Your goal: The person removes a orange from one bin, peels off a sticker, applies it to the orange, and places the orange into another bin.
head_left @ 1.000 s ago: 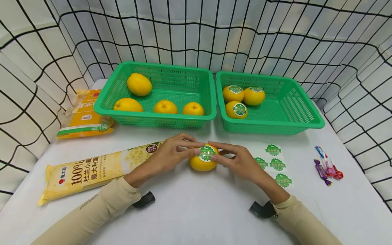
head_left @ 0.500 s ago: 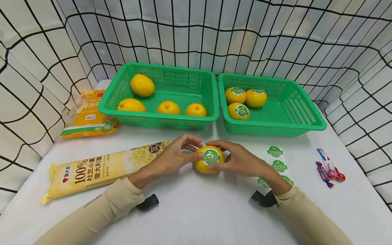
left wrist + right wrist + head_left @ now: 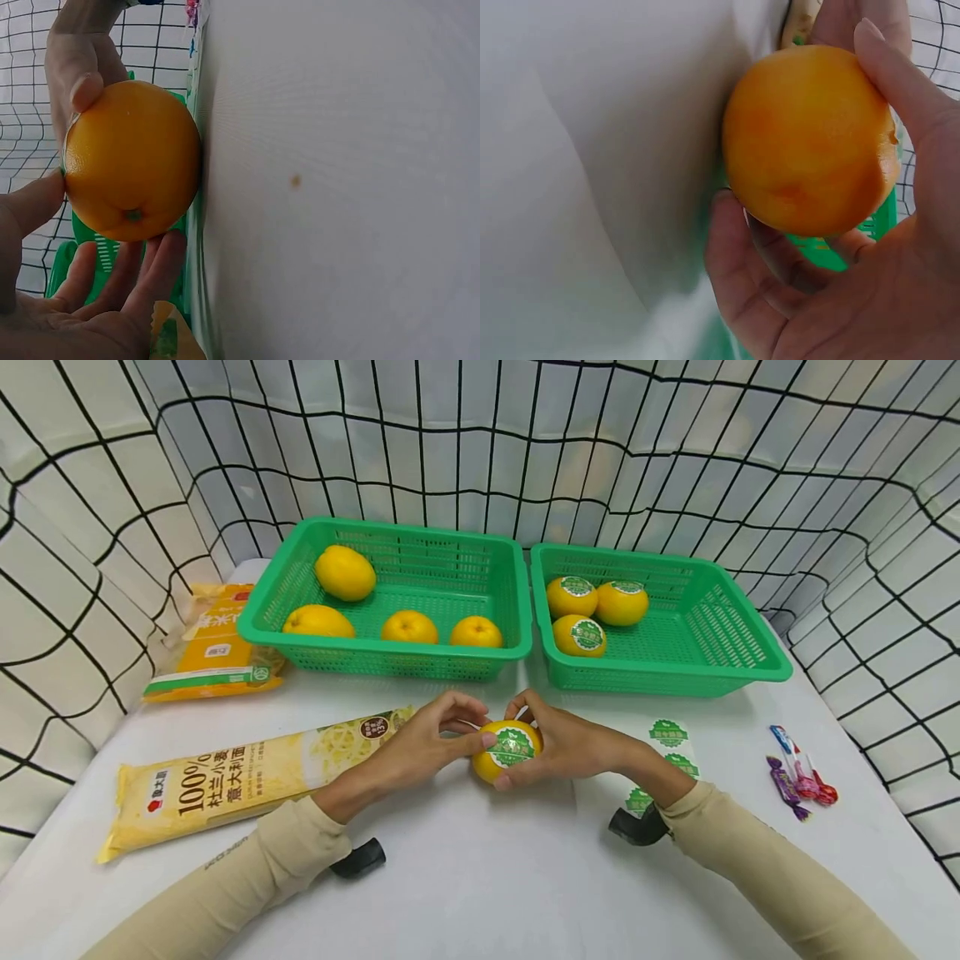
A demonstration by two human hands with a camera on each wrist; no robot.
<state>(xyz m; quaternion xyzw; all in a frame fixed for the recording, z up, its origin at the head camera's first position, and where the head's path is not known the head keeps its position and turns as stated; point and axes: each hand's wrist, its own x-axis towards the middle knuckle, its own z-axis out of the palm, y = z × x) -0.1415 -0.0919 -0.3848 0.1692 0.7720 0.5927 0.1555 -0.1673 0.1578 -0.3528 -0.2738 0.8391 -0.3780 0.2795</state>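
Observation:
Both hands are on one orange (image 3: 489, 770) at the middle of the white table. A round green and white sticker (image 3: 513, 747) lies on its side facing the head camera. The left hand (image 3: 435, 739) holds it from the left, thumb at the sticker's edge and fingertips under the fruit (image 3: 135, 165) in the left wrist view. From the right, the right hand (image 3: 573, 743) grips it, thumb low in front and fingers curled behind; the right wrist view shows the orange (image 3: 802, 142) between thumb and fingers. The right forearm partly covers a sheet of green stickers (image 3: 667, 732).
Behind the hands stand a green basket (image 3: 390, 664) with several plain oranges and another basket (image 3: 667, 675) with 3 stickered ones. A long pasta packet (image 3: 225, 781) and an orange bag (image 3: 217, 647) lie left. Wrapped sweets (image 3: 804, 787) lie right. Black netting (image 3: 465, 456) surrounds the table.
The right hand's fingers have shifted from the sticker's edge to curl round the orange's right side. The left index finger has come off the sticker. The orange has tilted slightly.

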